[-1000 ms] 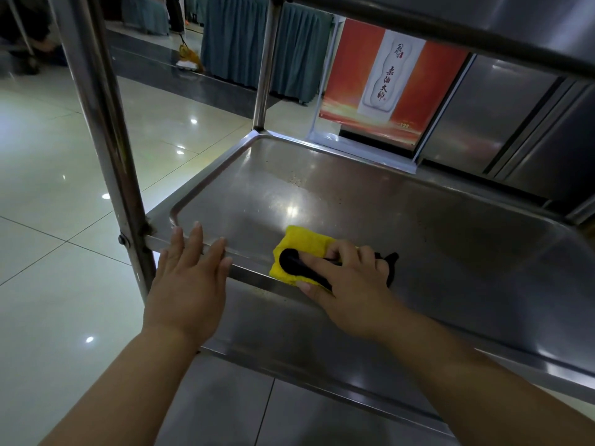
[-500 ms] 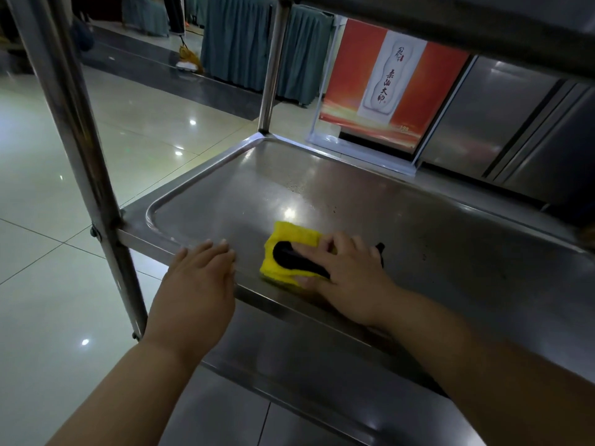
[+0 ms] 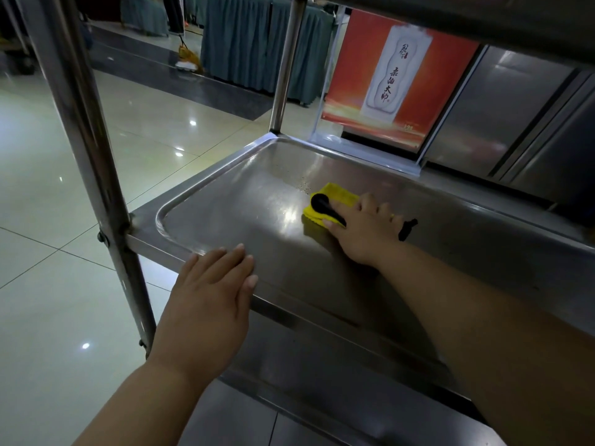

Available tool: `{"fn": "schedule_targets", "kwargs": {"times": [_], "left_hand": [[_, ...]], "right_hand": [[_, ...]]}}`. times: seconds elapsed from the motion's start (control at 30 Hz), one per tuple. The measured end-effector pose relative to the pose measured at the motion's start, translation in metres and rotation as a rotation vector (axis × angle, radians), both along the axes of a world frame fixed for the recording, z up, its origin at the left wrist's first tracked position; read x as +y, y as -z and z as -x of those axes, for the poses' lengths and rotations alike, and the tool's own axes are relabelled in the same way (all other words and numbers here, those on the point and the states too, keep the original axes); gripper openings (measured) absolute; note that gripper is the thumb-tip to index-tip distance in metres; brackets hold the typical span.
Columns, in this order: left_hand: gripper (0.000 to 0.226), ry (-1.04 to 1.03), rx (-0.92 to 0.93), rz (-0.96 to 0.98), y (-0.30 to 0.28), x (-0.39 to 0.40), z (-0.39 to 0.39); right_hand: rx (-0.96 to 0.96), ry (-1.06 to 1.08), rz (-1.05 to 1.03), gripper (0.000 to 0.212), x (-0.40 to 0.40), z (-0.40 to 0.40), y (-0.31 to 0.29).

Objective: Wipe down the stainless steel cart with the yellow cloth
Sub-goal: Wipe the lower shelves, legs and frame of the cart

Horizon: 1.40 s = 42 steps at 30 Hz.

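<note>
The yellow cloth (image 3: 335,201) lies folded on the cart's (image 3: 225,201) middle steel shelf, toward its far side, with a black tool (image 3: 325,209) resting on top. The right hand (image 3: 363,230) presses down on the cloth, fingers curled over the tool. The left hand (image 3: 206,297) rests flat, fingers straight, on the shelf's near rim beside a corner post (image 3: 87,136).
</note>
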<state>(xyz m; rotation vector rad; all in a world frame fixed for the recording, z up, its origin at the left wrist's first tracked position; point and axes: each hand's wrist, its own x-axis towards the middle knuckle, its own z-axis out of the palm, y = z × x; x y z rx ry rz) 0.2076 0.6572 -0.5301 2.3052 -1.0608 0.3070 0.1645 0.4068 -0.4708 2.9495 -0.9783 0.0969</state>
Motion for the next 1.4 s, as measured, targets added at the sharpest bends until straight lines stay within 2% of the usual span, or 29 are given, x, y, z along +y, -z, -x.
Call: {"fn": "schedule_targets", "kwargs": {"times": [0.17,0.23,0.3,0.47,0.57,0.63,0.87,0.93,1.03,1.1,1.23,1.4], "left_hand": [[0.049,-0.031,-0.015,0.004,0.0,-0.004,0.003],[0.049,-0.037,-0.014,-0.001,-0.001,-0.005,0.004],[0.049,-0.037,-0.015,-0.014,-0.001,-0.004,0.004],[0.048,-0.036,-0.027,-0.033,-0.001,-0.006,0.003],[0.047,-0.044,-0.024,-0.026,0.0,-0.008,0.004],[0.048,-0.047,-0.016,-0.016,-0.001,-0.009,0.005],[0.049,-0.05,-0.031,-0.039,-0.002,-0.008,0.006],[0.05,-0.05,-0.031,-0.049,-0.003,-0.008,0.007],[0.053,-0.05,-0.017,-0.063,-0.003,-0.008,0.009],[0.056,-0.04,-0.002,-0.067,-0.003,-0.009,0.008],[0.067,-0.01,0.018,-0.088,-0.005,-0.008,0.007],[0.086,-0.004,0.021,-0.146,-0.007,-0.012,0.013]], "right_hand": [[-0.029,-0.277,0.024,0.051,0.022,0.014,-0.003],[-0.041,-0.344,-0.031,0.053,0.018,0.018,-0.006],[-0.068,-0.32,-0.06,0.055,0.006,0.017,-0.008],[-0.039,0.013,0.035,0.054,-0.019,0.003,0.001],[-0.01,0.088,0.049,0.048,-0.013,-0.008,0.004],[-0.017,0.049,0.062,0.045,-0.003,-0.009,0.003],[-0.076,-0.349,0.001,0.048,0.02,0.022,-0.002],[-0.068,-0.294,0.0,0.049,0.007,0.031,-0.004],[-0.078,-0.035,0.004,0.05,-0.015,0.046,-0.004],[-0.069,0.038,0.021,0.05,-0.015,0.052,-0.001],[-0.088,-0.031,0.034,0.048,0.014,0.063,0.001],[-0.121,-0.273,0.007,0.051,0.042,0.096,0.002]]}}
